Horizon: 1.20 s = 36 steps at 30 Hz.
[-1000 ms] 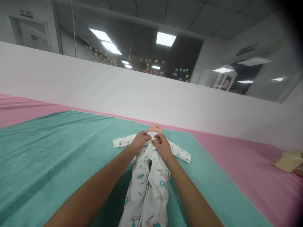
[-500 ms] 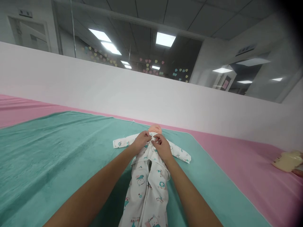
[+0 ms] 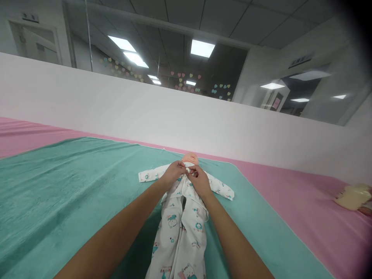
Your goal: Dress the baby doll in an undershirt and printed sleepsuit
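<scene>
A baby doll (image 3: 190,157) lies on its back, its head at the far end. It wears a white printed top (image 3: 222,188) with both sleeves spread out, and matching white trousers (image 3: 171,232). Over the chest, my left hand (image 3: 173,173) pinches the front edge of the top. My right hand (image 3: 200,180) meets it from the other side, fingers closed on the opposite edge at the same spot. A bit of bunched white cloth shows between the fingertips. Whether a button, snap or tie is there I cannot make out. Below the hands the top's front falls slightly apart.
A teal blanket (image 3: 72,193) lies under the doll, over a pink sheet (image 3: 290,190). Behind rises a white wall (image 3: 145,112) with a window (image 3: 168,50) above it. At the far right rests a pale yellow object (image 3: 351,196), partly cut off.
Both hands stay at the chest with only slight finger movement. The bunched white cloth between the fingertips shows a little more. The doll has not moved.
</scene>
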Motion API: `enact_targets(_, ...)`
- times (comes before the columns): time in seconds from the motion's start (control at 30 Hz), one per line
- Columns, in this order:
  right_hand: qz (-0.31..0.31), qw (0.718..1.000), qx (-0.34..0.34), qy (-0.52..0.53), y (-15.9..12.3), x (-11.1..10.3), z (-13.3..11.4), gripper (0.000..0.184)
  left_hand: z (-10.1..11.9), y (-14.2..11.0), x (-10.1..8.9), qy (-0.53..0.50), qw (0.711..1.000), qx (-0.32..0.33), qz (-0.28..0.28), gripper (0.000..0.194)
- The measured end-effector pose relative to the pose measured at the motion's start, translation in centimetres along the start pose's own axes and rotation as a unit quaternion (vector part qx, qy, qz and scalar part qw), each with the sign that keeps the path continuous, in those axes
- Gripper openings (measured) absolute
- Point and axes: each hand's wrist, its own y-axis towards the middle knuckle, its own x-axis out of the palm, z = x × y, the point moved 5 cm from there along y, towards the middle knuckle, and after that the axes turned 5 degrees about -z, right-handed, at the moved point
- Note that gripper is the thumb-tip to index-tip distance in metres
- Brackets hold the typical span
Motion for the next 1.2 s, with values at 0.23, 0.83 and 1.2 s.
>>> enact_targets(0.23,-0.003,1.0,-0.011,0.0,-0.1,0.0,-0.1,0.027,0.2,0.0,-0.1,-0.006,1.0,0.0,0.004,0.021)
enact_targets(0.83,0.033,0.999,0.012,-0.01,0.0,-0.3,0.6,0.021,-0.1,0.1,-0.2,0.017,0.998,0.002,0.053,0.025)
enact_targets(1.2,0.002,1.0,0.019,0.011,0.2,-0.5,0.9,0.027,0.1,0.1,-0.3,0.082,0.994,0.018,0.064,0.019)
